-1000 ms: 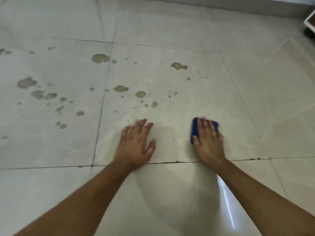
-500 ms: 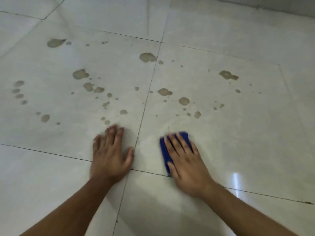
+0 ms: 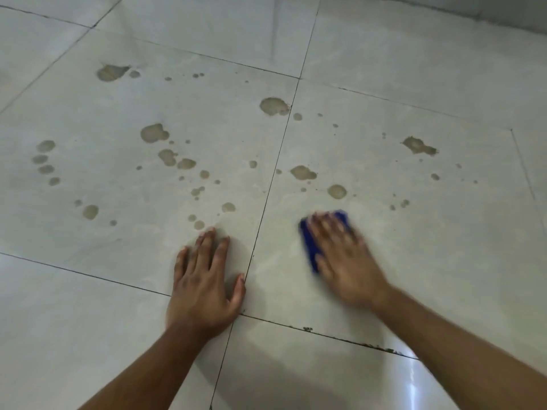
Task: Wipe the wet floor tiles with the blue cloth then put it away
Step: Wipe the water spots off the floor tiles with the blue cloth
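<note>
My right hand [image 3: 343, 258] lies flat, fingers straight, pressing the blue cloth [image 3: 309, 247] onto a pale floor tile [image 3: 414, 232]; the hand is blurred by motion and covers most of the cloth. Flat on the neighbouring tile rests my left hand [image 3: 204, 279], fingers spread, its thumb at the grout line. Several brownish wet spots [image 3: 303, 172] dot the tiles beyond both hands, the nearest drops [image 3: 199, 224] just past my left fingertips.
Large glossy tiles with dark grout lines [image 3: 266, 202] stretch all around. The base of a wall [image 3: 503, 10] runs along the far right top. A bright light glare [image 3: 413, 389] shows on the near right tile.
My right hand has slid the blue cloth to the right and a little away from me. My left hand stays planted. The view has shifted slightly.
</note>
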